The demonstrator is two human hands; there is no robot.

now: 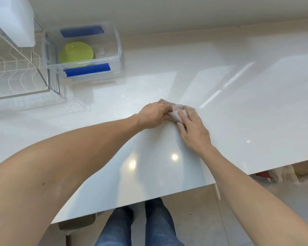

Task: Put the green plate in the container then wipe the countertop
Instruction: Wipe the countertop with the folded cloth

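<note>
So the tabletop (220,77) carries pretty much everything here. The container (118,50) sits way out at 11 o'clock with the plate (76,53) lying inside it, and a wire rack (12,73) is right up against its left side, around 10. Both hands are dead centre: left hand (154,115) and right hand (194,129) side by side on the cloth (174,110), which lies flat on the tabletop, well apart from the container.

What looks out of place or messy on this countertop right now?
Only small dark specks scattered on the countertop, just nearer the person than the cloth under both hands. The green plate sits properly inside the clear container, and nothing looks spilled or damaged.
</note>
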